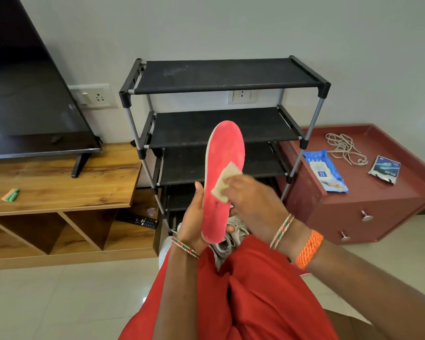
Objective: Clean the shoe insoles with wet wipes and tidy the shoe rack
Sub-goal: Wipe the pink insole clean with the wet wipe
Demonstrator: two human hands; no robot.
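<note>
Insole [223,173] gripped by left hand [194,222] | right hand [250,197] fingers pinch wipe [225,179] | shoe rack [221,114] behind

The person wears loose bright red trousers [253,298], the cloth lying in soft folds. Both forearms are bare. On the left wrist sit thin bangles [185,247] patterned in red, green and gold. The right wrist carries similar bangles [281,231], and just behind them a thick orange thread band [309,249] wound many times round.
</note>
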